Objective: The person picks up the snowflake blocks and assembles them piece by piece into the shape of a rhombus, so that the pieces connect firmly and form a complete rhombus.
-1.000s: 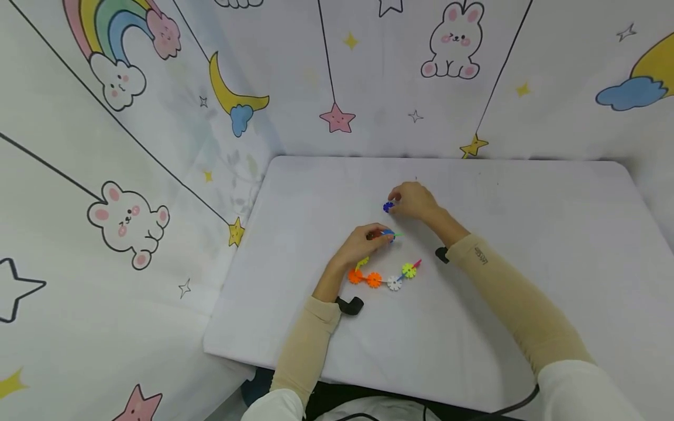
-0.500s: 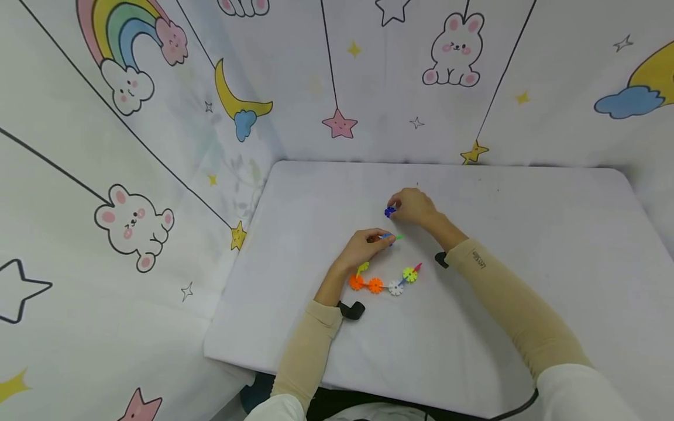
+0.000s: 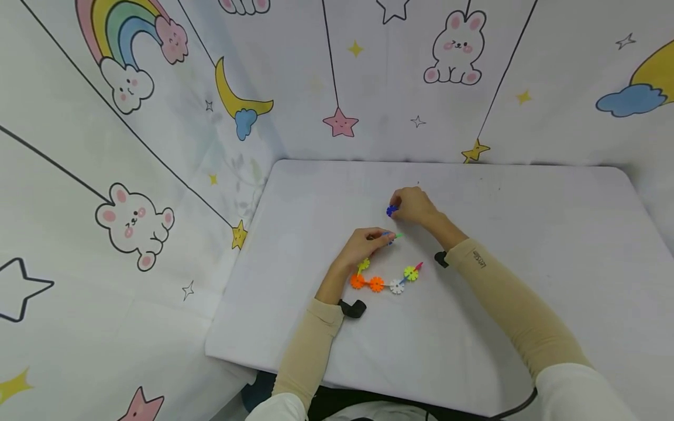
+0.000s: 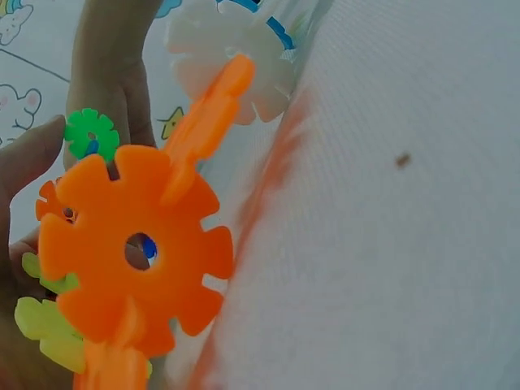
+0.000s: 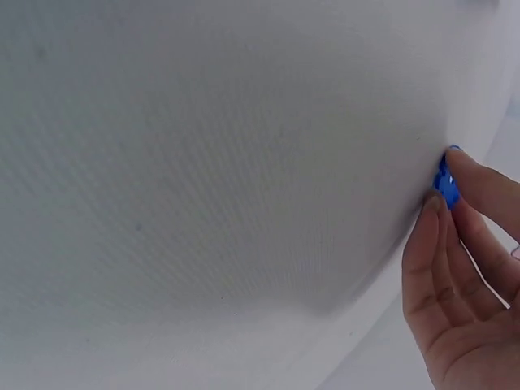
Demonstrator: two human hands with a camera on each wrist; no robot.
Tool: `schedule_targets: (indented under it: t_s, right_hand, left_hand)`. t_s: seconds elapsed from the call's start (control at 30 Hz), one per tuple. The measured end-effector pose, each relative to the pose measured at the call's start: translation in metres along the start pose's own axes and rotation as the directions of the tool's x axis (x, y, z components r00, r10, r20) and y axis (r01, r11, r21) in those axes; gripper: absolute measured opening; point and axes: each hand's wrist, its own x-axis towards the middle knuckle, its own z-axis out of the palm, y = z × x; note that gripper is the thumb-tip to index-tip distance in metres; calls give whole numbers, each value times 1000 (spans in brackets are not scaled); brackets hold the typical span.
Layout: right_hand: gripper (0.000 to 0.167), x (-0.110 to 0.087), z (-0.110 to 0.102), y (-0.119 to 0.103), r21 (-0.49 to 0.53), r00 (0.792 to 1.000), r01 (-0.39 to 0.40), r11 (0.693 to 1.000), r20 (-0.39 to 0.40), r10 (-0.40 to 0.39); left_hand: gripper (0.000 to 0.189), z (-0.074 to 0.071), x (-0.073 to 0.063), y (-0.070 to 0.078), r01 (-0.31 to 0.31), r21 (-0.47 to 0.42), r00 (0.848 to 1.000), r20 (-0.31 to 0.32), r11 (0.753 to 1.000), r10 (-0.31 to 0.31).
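Note:
A chain of notched plastic discs lies in a curve on the table, its far left end in my left hand (image 3: 362, 244). Between thumb and fingers there, a lighter blue disc (image 3: 389, 237) is mostly covered, and a green disc (image 3: 398, 235) sticks out. Orange discs (image 4: 89, 244), a white disc (image 3: 397, 286), a yellow-green disc (image 3: 411, 273) and a pink disc (image 3: 419, 266) follow along the curve. Farther back, my right hand (image 3: 416, 206) pinches a separate dark blue disc (image 5: 448, 185) by its edges, close over the tabletop.
The white-covered table (image 3: 526, 263) meets a wall hanging (image 3: 389, 70) with printed bunnies and stars at its back and left. Black wrist mounts (image 3: 353, 309) sit under both forearms. A dark cable (image 3: 518, 404) runs by the front edge at right.
The head view has shifted slightly. My left fingers cover more of the lighter blue disc than a second ago. Both hands stay in nearly the same place on the table.

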Motion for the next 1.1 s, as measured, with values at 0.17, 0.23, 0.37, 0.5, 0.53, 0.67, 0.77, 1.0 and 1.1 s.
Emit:
schedule_targets:
  t_s: [0.17, 0.23, 0.37, 0.5, 0.53, 0.67, 0.77, 1.0, 1.1]
  right_hand:
    - [30, 0, 1, 0, 25, 1000, 7, 1000, -8, -7]
    - [30, -1, 1, 0, 27, 1000, 6, 1000, -8, -6]
    - [29, -2, 0, 1, 34, 1000, -8, 999, -11, 9]
    - [23, -3, 0, 2, 40, 999, -25, 999, -30, 27]
    - [22, -3, 0, 3, 40, 999, -29, 999, -35, 31]
    - [18, -4, 0, 4, 51, 998, -41, 998, -47, 43]
    - [17, -6, 0, 3, 60, 997, -43, 997, -55, 46]
    - [17, -11, -1, 4, 70, 997, -43, 997, -55, 47]
    - [17, -12, -1, 6, 85, 997, -41, 996, -54, 46]
  left_hand:
    - [44, -2, 1, 0, 7, -12, 1000, -1, 1000, -7]
    - [45, -2, 0, 0, 9, -8, 1000, -1, 1000, -9]
    - [45, -2, 0, 0, 8, 0, 1000, 0, 1000, -8]
    - [45, -1, 0, 1, 5, 11, 1000, 2, 1000, -5]
    - [45, -1, 0, 1, 5, 13, 1000, 1, 1000, -5]
    - [42, -1, 1, 1, 3, 13, 1000, -8, 1000, -3]
    - [37, -2, 2, 0, 5, 11, 1000, -10, 1000, -5]
    - [33, -2, 1, -1, 11, -5, 1000, 1, 1000, -11]
    - [38, -3, 1, -3, 5, -9, 1000, 5, 1000, -5]
